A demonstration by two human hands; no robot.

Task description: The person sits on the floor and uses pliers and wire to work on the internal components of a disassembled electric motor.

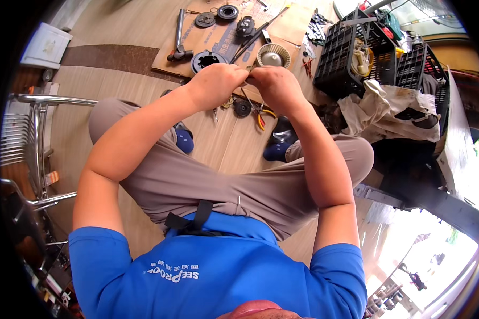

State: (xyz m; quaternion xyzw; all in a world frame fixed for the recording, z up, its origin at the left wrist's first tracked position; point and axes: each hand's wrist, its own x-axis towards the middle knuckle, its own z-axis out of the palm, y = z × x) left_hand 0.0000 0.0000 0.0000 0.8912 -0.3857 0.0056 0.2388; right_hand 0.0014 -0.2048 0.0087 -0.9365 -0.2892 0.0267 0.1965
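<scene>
My left hand point(218, 85) and my right hand point(277, 86) meet in front of me, above the near edge of a flattened cardboard sheet point(167, 59). Both have their fingers closed and their fingertips together; whatever small thing they pinch is hidden by the fingers. Just beyond my left hand sits a round black housing ring point(203, 59). A beige finned blower wheel point(274, 55) lies past my right hand. Below the hands, on the floor, are pliers with yellow and orange handles point(261, 121) and a small black round part point(242, 108).
A hammer point(180, 37), black round parts point(227, 13) and a black motor-like piece point(246, 26) lie on the cardboard. Black plastic crates point(339, 50) stand at the right, with a beige cloth point(391, 109) hanging over one. A metal-framed chair point(39, 122) is at the left.
</scene>
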